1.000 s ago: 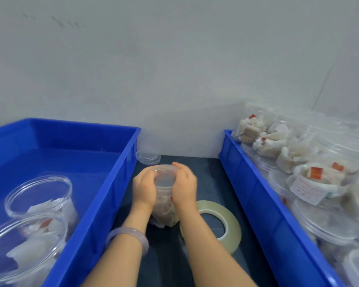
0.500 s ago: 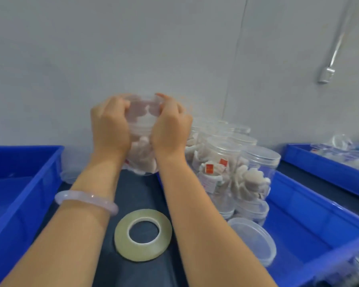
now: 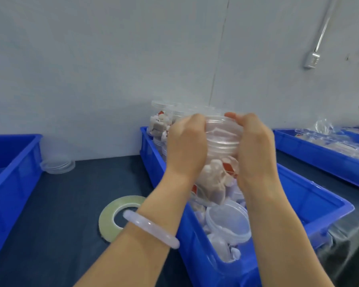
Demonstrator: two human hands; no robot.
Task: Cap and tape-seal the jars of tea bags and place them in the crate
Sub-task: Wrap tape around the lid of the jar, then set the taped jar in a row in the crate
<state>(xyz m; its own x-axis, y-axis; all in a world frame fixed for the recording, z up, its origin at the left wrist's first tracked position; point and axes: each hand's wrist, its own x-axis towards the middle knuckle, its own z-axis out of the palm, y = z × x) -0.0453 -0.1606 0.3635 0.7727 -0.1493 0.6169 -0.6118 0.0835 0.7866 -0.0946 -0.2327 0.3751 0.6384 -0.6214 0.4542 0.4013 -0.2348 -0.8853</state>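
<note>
I hold a clear plastic jar of tea bags (image 3: 221,154) in the air above the blue crate (image 3: 311,195) on the right. My left hand (image 3: 184,150) grips its left side near the cap. My right hand (image 3: 255,150) grips the right side, fingers curled over the cap's rim. More clear jars of tea bags (image 3: 160,125) stand at the crate's far end, and others (image 3: 228,222) lie in it below my hands. A roll of clear tape (image 3: 116,216) lies flat on the dark table.
A second blue crate (image 3: 10,175) stands at the left edge. A loose clear lid (image 3: 57,164) sits by the wall between the crates. Another blue crate (image 3: 323,156) with clear packaging is at the far right. A grey wall closes the back.
My hands have carried the jar from over the table, up and to the right, until it hangs above the right crate. My view has turned right with it.
</note>
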